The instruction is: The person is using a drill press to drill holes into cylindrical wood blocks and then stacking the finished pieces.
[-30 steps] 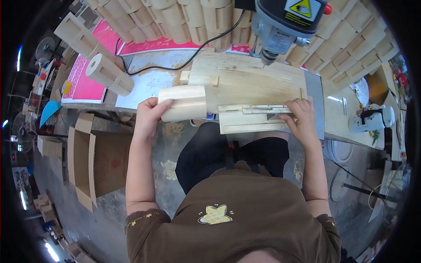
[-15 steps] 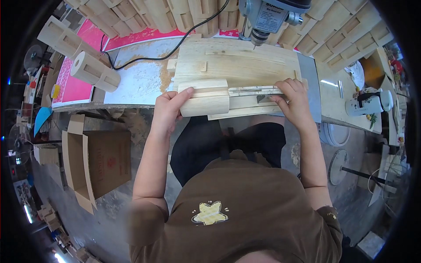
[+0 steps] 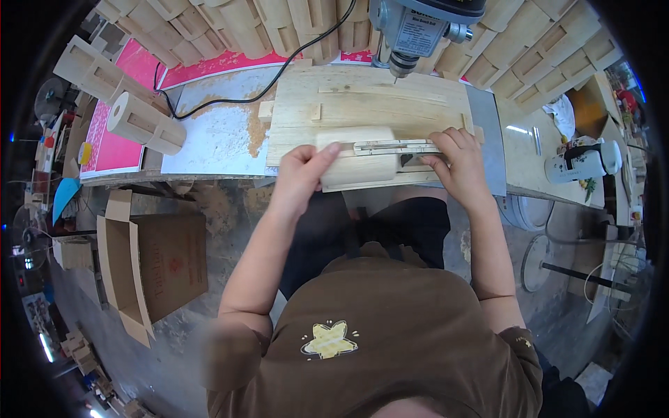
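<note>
My left hand [image 3: 304, 177] is closed on the left end of a pale, rounded wooden block [image 3: 366, 168], its thumb on top. A groove runs lengthwise through the block. Narrow wooden strips [image 3: 394, 147], banded with a patterned face, lie in that groove and stick out to the right. My right hand [image 3: 456, 166] is closed round their right end, thumb below and fingers above; a small dark triangular piece [image 3: 406, 159] shows beside its thumb. Both lie at the front edge of a flat wooden board [image 3: 362, 104].
A bench drill [image 3: 411, 42] stands behind the board, its bit over the board's far side. Stacked wooden cylinders [image 3: 306, 28] line the back. More cylinders [image 3: 143, 125] lie left, beside a black cable [image 3: 230, 100]. A white jar [image 3: 582, 164] stands right. An open cardboard box [image 3: 167, 258] sits on the floor.
My left hand has slid the rounded block to the right along the strips, covering more of their length. My right hand has stayed nearly in place at the strips' right end.
</note>
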A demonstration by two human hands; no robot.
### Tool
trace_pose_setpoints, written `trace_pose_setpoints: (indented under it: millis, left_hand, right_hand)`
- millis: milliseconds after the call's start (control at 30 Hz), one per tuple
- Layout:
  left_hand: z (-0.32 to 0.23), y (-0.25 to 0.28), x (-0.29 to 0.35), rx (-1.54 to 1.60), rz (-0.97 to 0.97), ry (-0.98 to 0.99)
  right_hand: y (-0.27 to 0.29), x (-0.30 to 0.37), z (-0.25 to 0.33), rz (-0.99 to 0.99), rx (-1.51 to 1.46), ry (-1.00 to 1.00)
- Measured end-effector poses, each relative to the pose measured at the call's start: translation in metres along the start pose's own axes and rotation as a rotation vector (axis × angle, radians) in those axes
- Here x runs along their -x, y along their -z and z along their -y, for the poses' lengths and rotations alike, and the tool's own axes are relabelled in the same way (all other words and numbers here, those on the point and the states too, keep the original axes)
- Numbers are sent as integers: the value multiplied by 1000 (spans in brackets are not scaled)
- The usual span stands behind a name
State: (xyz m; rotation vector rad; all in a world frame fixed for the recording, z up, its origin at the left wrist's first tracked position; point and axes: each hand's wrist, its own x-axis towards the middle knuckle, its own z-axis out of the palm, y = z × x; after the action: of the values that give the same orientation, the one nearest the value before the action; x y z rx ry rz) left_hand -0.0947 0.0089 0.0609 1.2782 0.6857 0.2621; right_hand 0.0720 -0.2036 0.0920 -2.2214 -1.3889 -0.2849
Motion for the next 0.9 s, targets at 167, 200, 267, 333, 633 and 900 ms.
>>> trace_pose_setpoints:
  millis: [167, 200, 267, 333, 633, 900]
  left_hand:
    - [-3, -28, -7, 70, 87, 8]
    - [-5, -29, -9, 159, 138, 25]
    - [0, -31, -7, 193, 93, -93]
    - [13, -31, -10, 226, 41, -215]
    - [29, -44, -55, -874, -124, -839]
    - [27, -17, -86, -993, -299, -754]
  right_hand:
    - [-2, 2, -7, -48, 61, -18]
    - [-1, 3, -9, -51, 67, -20]
    - [-2, 4, -11, -77, 76, -34]
    - [-2, 1, -19, -82, 93, -42]
    - [-17, -43, -57, -64, 168, -150]
    - [-40, -60, -35, -100, 177, -137]
